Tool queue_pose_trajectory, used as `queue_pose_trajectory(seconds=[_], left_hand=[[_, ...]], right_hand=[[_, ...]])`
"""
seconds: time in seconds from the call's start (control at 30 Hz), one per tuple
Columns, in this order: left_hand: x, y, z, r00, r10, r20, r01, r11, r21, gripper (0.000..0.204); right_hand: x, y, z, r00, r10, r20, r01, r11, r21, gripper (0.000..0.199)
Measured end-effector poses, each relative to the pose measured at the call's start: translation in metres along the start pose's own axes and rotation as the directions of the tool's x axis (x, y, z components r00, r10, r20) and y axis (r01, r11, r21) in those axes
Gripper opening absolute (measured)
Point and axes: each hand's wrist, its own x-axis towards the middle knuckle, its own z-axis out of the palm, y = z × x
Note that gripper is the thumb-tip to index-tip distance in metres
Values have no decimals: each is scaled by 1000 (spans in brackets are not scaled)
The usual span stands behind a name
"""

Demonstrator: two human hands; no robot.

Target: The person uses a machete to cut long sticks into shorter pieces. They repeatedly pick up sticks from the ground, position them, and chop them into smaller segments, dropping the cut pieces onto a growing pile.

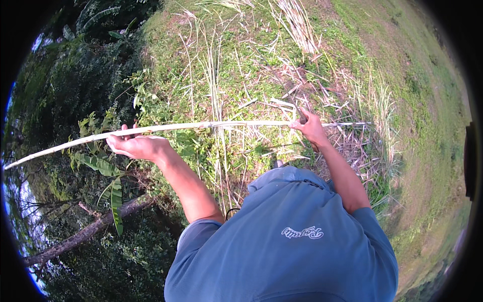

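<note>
A long, pale, jointed cane stalk [211,124] lies crosswise in front of me, its thinner left end bending down toward the picture's edge. My left hand [140,147] is palm up under the left part of the stalk, fingers curled around it. Farther right, my right hand [313,132] closes round the stalk and also round the handle of a long, thin, dark blade, probably a machete [275,75], which points forward and away from me. The stalk's right end sticks out past this hand. Part of the handle is hidden by the fingers.
Cut stalk pieces and dry leaves [347,108] litter the grass below. A bundle of cut canes [300,25] lies farther ahead. Long thin leaves [214,70] stretch across the grass. Dense bushes and a leaning tree trunk [90,234] stand at left; a grassy slope [427,126] is at right.
</note>
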Motion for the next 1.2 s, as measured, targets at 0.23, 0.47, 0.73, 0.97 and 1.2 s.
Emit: queue_pose_trajectory(seconds=[0.23, 0.47, 0.73, 0.97, 1.2], left_hand=[[-111, -55, -26, 941, -135, 310, -51, 850, 524, 35], [-89, -61, -19, 938, 11, 345, -179, 871, 458, 30], [-112, -63, -37, 867, 213, 450, -382, 864, 327, 28], [-195, -59, -44, 107, -53, 993, -302, 950, 83, 12], [-200, -105, -81, -493, -655, 572, -573, 740, 353, 55]], right_hand=[[-3, -56, 48, 982, -147, -117, 135, 986, -99, 96], [-6, -76, 70, 970, -191, -151, 148, 955, -257, 98], [-12, -74, 73, 959, -211, -191, 183, 971, -154, 93], [-3, -101, 65, 928, -277, -248, 244, 957, -154, 96], [-3, -176, 36, 958, -165, -233, 152, 986, -72, 101]])
